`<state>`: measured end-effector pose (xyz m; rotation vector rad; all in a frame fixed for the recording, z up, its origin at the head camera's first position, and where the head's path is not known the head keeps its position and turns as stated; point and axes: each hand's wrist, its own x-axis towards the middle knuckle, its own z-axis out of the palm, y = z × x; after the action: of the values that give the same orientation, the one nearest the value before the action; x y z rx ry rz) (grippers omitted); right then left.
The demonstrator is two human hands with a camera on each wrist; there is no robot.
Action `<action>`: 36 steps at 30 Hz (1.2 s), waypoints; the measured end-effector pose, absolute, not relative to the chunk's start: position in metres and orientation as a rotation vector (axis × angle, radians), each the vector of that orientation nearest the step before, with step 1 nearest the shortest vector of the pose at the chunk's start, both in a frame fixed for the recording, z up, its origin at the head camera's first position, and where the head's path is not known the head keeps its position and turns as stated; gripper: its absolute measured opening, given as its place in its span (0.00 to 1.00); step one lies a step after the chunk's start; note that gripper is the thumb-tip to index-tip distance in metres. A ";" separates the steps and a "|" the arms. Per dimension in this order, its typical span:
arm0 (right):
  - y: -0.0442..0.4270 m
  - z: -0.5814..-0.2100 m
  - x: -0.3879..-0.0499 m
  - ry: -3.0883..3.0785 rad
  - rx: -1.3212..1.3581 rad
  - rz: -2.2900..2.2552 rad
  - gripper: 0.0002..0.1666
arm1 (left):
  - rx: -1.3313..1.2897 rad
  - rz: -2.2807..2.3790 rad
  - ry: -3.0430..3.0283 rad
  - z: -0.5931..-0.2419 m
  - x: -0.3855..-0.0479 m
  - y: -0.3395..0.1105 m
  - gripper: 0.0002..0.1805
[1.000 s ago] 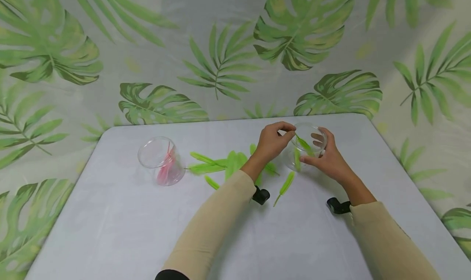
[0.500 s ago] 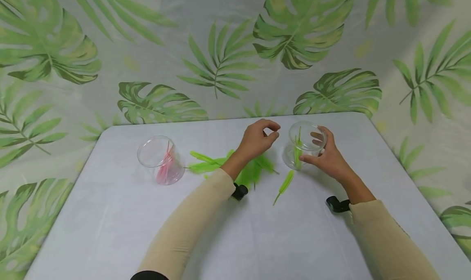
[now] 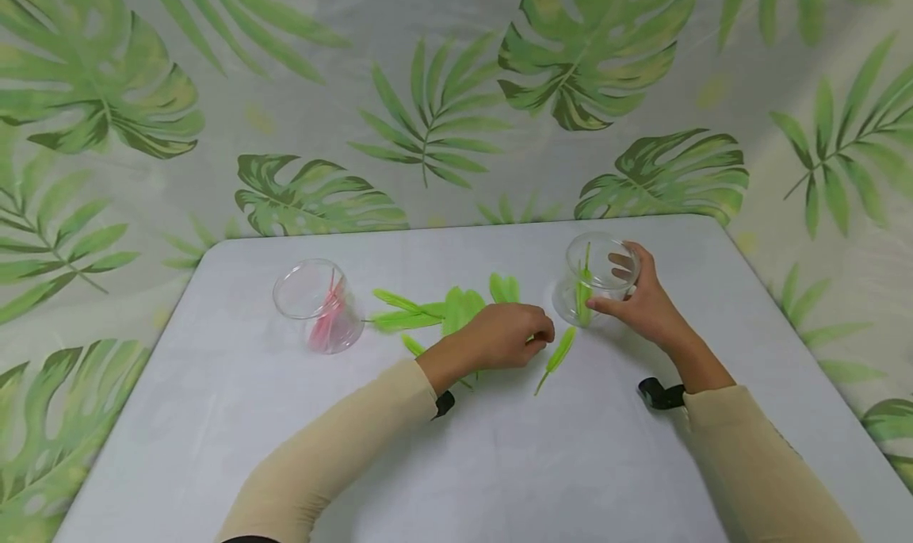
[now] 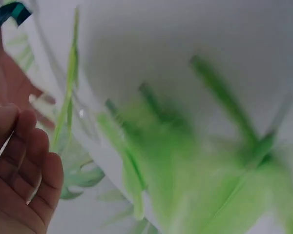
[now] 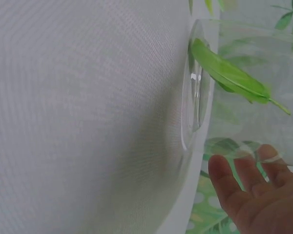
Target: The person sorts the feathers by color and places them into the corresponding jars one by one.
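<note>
My right hand grips a clear glass jar at the right of the table, thumb on the near side and fingers behind. Green feathers stand inside it; the right wrist view shows a green feather leaning in the jar. My left hand is low over the loose green feathers, palm down, hiding some of them. Its fingers are loosely bent, and the left wrist view shows nothing in the hand. Just right of its fingertips lies a single green feather.
A second clear glass jar stands on the left, with pink feathers leaning inside. Both jars are on a table with a white cloth. Behind the table hangs a leaf-printed backdrop.
My left hand let a green feather go into the right jar, drew back left and came down over the loose feathers. My right hand has kept its hold on the jar.
</note>
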<state>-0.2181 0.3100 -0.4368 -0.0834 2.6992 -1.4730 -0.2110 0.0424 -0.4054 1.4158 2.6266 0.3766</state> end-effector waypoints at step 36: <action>0.308 -0.434 -0.216 2.714 -0.073 -1.457 0.69 | 2.071 -0.612 2.609 -0.447 -0.184 0.057 0.12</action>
<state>-0.2159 0.3082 -0.4337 -0.0731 2.7145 -1.4567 -0.1838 0.0573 -0.4474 2.0712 2.6094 -0.6120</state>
